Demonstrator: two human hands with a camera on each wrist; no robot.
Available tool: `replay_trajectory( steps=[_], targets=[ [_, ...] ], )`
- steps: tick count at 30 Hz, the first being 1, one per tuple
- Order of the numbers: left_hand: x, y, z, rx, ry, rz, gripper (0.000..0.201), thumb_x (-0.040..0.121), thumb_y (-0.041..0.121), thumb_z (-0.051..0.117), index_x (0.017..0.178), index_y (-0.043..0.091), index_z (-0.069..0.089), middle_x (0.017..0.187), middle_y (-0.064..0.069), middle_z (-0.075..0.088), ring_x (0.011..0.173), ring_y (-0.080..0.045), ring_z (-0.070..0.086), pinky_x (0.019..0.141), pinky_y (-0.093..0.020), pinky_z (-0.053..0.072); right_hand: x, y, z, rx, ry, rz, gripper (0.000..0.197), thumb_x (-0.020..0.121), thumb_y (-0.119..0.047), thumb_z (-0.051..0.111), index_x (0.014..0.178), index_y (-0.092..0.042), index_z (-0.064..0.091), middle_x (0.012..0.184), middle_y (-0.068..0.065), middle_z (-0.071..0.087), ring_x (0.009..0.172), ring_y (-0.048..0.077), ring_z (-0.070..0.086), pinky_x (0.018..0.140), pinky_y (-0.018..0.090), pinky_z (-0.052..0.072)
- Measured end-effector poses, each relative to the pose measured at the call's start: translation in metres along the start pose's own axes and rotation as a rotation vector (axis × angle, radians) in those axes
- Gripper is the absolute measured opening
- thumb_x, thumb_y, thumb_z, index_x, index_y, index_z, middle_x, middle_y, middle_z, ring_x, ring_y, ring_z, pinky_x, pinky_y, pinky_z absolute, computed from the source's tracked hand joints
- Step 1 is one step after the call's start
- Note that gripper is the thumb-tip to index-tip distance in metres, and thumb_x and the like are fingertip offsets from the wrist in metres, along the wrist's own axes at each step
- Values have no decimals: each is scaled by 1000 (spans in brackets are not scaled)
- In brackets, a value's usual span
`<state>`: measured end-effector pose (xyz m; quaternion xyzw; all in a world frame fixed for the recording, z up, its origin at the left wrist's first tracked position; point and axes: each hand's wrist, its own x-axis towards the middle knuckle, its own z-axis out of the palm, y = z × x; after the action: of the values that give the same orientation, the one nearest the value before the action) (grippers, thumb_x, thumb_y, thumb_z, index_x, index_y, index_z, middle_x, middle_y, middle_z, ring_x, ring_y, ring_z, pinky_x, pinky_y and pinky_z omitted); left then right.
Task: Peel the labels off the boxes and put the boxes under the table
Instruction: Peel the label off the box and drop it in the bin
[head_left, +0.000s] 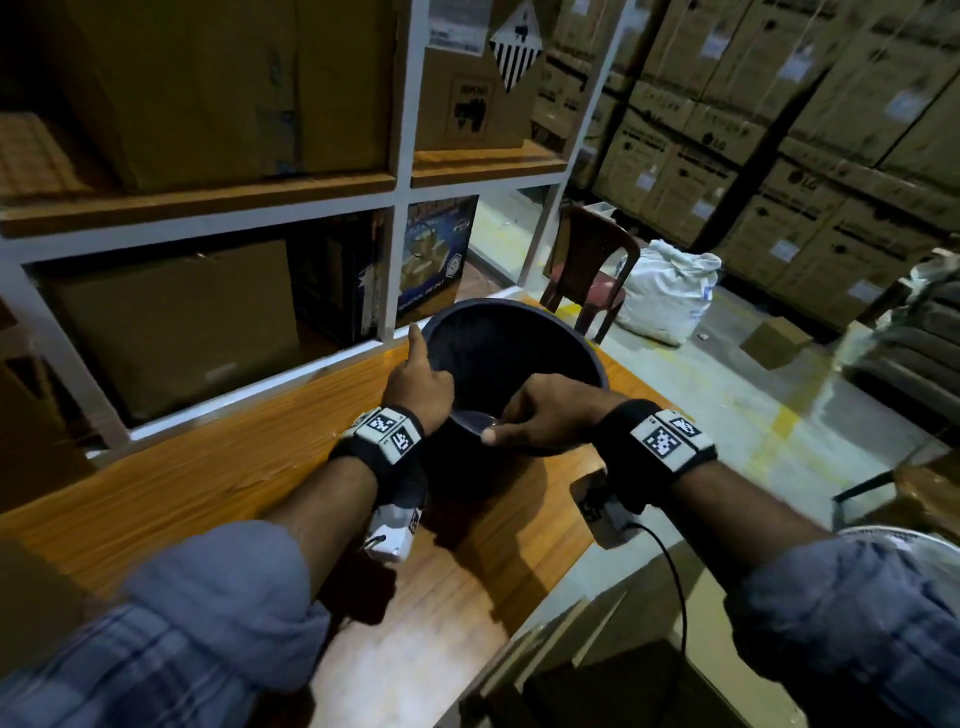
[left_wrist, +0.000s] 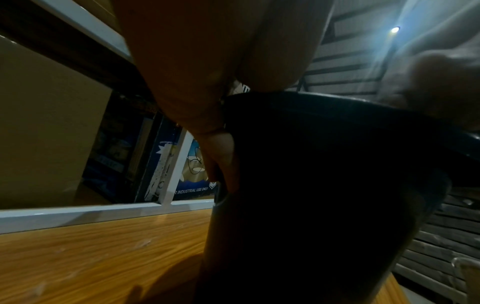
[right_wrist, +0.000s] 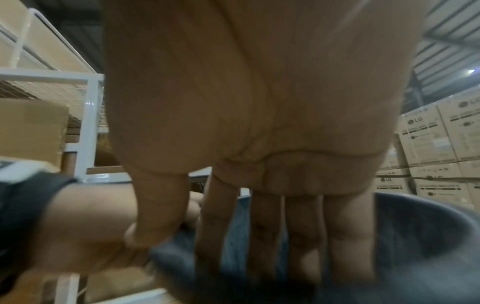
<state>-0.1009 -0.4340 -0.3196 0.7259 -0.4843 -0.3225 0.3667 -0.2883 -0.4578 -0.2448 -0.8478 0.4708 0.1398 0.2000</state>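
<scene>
Both forearms reach forward over the wooden table (head_left: 218, 467), sleeves rolled to the elbow, a black wrist strap with printed markers on each.

The left hand (head_left: 421, 387) grips the near-left rim of a dark round tub (head_left: 519, 358): thumb raised along the outside at ten o'clock, fingers curled over the rim. The left wrist view shows the tub's smooth, dark, tapering wall standing on the table, with that hand clamped at its edge.

The right hand (head_left: 545, 410) holds the near rim at six o'clock, thumb outside, fingers hooked inside; the right wrist view confirms four fingers (right_wrist: 345, 236) lying down the inner wall. The tub looks like matte plastic, though the dim light makes this uncertain.

Brown corrugated cardboard boxes (head_left: 208, 88) sit at eleven o'clock in a white-framed shelf rack (head_left: 400, 187); one at one o'clock carries a white label (head_left: 454, 26) and a striped diamond sticker (head_left: 517, 49). Neither hand touches a box.
</scene>
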Motion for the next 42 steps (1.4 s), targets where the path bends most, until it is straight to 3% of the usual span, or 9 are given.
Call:
replay_trajectory(
  steps=[3,8,10,15,20,25,31,36,42],
  targets=[
    [8,0,8,-67,-31,-33,76,104,25,45,166,32,0,126,-15,63,96,-35,64,81,-37,51,-6,9,6,18,23,-45,34,94,-51,72,105,-20,82,98,-4,78,91,13,70,86,42,59],
    [12,1,20,-246,-98,5,59,105,42,48,159,32,26,146,-5,58,127,-33,58,110,-48,46,-10,24,5,17,100,0,33,99,-38,70,123,-18,77,121,1,76,115,18,67,101,40,54],
    [9,4,20,-276,-115,22,53,106,43,50,155,30,35,144,-3,59,126,-29,58,107,-43,47,-8,35,4,14,143,42,30,100,-35,69,124,-18,77,121,1,75,115,19,67,100,40,53],
    [12,18,10,-295,-72,-63,51,105,37,56,152,24,43,135,-4,60,104,-25,65,70,-36,58,-1,62,6,-4,293,161,29,102,-35,64,127,-24,75,124,2,75,116,25,68,100,42,54],
    [9,32,-12,-373,41,-11,33,107,27,55,139,22,56,102,5,63,102,-33,70,72,-41,56,7,79,0,-72,373,280,24,104,-34,58,120,-31,76,115,6,74,112,31,67,101,48,51],
    [-7,40,-38,-415,122,75,30,108,25,53,137,24,60,124,2,65,98,-21,72,68,-36,54,16,86,-1,12,385,294,20,104,-24,58,111,-19,77,110,11,72,111,34,65,106,55,47],
    [-35,50,-73,-507,268,113,27,108,19,53,133,20,62,112,4,69,100,-27,73,66,-31,55,9,66,-7,-123,380,340,34,102,-39,61,125,-16,68,131,17,57,118,38,55,103,53,49],
    [-64,65,-98,-527,316,170,27,108,18,53,133,19,61,120,4,68,93,-15,72,62,-18,54,2,10,-7,-150,519,178,48,98,-51,62,133,-18,64,131,14,53,118,37,55,99,55,52],
    [-119,71,-149,-531,387,221,20,107,26,55,123,26,66,121,3,72,96,-18,75,68,-30,56,-8,-53,21,17,526,-39,48,98,-51,64,134,-19,66,135,10,59,125,32,56,102,49,52]
  ],
)
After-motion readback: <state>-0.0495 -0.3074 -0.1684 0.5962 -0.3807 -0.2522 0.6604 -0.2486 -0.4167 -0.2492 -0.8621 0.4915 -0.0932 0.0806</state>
